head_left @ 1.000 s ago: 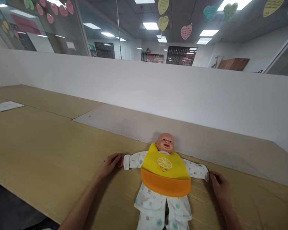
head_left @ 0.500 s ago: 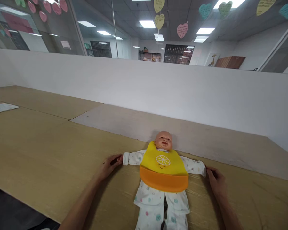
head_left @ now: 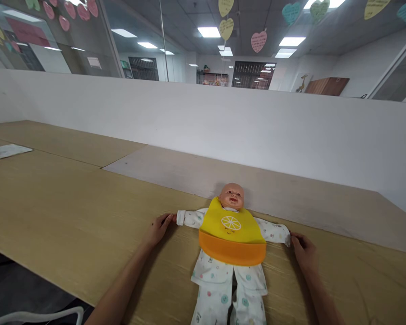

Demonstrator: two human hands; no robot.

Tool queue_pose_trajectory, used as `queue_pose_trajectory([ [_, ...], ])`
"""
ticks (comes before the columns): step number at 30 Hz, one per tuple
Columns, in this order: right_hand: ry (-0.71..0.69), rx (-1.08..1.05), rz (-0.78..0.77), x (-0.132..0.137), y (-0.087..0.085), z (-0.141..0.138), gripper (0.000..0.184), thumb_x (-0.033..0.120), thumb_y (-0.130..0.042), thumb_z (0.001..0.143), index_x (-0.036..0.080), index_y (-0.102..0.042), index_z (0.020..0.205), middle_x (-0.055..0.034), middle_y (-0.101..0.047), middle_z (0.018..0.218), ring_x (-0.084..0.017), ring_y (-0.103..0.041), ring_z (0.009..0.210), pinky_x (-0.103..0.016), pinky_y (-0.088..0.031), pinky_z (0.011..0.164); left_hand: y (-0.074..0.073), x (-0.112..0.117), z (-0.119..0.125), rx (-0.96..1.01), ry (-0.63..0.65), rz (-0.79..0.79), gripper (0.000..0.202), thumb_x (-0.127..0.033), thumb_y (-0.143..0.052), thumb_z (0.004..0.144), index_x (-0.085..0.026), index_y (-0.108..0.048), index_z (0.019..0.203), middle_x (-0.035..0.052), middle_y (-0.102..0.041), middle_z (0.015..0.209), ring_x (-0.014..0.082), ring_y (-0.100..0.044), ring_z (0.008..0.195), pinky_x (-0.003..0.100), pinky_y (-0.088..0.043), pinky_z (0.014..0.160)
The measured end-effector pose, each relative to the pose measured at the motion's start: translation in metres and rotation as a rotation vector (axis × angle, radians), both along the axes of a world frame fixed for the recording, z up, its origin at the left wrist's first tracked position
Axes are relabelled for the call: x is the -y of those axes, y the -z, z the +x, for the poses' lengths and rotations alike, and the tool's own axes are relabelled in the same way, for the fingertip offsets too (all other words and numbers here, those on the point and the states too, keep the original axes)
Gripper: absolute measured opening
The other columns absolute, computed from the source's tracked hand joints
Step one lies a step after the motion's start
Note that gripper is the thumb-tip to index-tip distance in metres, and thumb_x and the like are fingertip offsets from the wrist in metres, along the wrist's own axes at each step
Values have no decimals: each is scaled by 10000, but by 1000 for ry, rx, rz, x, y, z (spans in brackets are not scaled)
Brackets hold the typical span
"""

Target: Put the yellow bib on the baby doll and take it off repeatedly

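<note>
A baby doll (head_left: 231, 197) lies face up at lower centre of the frame on a light wood-grain surface (head_left: 64, 203), arms spread, wearing a yellow-and-orange bib (head_left: 232, 230) over white printed pajamas (head_left: 212, 280). Left hand (head_left: 159, 229): fingers (head_left: 167, 220) loosely open, tips at the doll's cuff (head_left: 180, 218). Right hand (head_left: 303, 253): fingers (head_left: 297, 240) curled narrow against the opposite cuff (head_left: 287, 236); whether they grip it cannot be determined. A white sheet (head_left: 6, 152) lies at the far left of the surface.
</note>
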State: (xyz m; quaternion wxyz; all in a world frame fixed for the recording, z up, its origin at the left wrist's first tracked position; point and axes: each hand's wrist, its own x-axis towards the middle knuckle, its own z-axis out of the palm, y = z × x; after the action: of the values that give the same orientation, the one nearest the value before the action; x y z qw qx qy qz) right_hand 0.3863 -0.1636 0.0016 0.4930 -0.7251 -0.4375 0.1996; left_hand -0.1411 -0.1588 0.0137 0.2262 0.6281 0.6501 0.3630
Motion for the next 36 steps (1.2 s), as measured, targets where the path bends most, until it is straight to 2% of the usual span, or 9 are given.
queue_pose_trajectory([
  [7,-20,7,-1,-2,5,3,500,535,-522,594,131,-658,855,-125,-699,880,-263,-625,836,-377,-481,816,10,-6,-1,45,-43,-2,546,-587,-346,859,-176,-698,934,96,-748,958,261,-667,893,372,-498,822],
  [11,-22,3,-3,-2,3,3,495,524,-523,587,128,-658,850,-129,-699,889,-266,-624,842,-385,-480,825,14,-8,-5,64,-14,20,539,-601,-366,851,-180,-695,921,93,-745,944,264,-662,892,377,-502,825],
  [16,-12,13,-7,-1,2,2,481,515,-530,587,134,-665,849,-124,-708,887,-268,-635,839,-382,-489,810,11,-7,-9,74,48,40,495,-556,-376,879,-170,-676,958,99,-733,985,257,-648,914,356,-488,834],
  [23,-13,5,18,-3,9,6,459,508,-537,596,137,-663,834,-117,-709,889,-252,-640,826,-365,-492,787,9,-7,-10,57,42,42,472,-492,-363,889,-153,-677,984,118,-732,1006,262,-649,930,379,-475,875],
  [29,29,-15,-15,0,-5,-2,494,546,-505,564,146,-644,819,-119,-697,864,-272,-641,838,-361,-497,761,4,-4,-7,126,45,16,508,-537,-357,880,-165,-673,1021,107,-720,1073,263,-636,1011,407,-460,948],
  [33,120,20,-118,-1,-13,-1,590,633,-524,591,131,-620,886,-120,-678,739,-271,-638,658,-379,-484,639,-1,-1,-2,98,66,-24,526,-589,-440,845,-163,-662,1060,103,-715,1080,269,-641,1006,401,-489,914],
  [36,99,11,-175,-6,-11,5,580,619,-487,655,119,-629,913,-99,-658,629,-227,-578,478,-365,-449,546,-1,-1,-1,75,35,-8,537,-607,-459,824,-168,-665,1055,99,-724,1052,266,-654,974,394,-507,887],
])
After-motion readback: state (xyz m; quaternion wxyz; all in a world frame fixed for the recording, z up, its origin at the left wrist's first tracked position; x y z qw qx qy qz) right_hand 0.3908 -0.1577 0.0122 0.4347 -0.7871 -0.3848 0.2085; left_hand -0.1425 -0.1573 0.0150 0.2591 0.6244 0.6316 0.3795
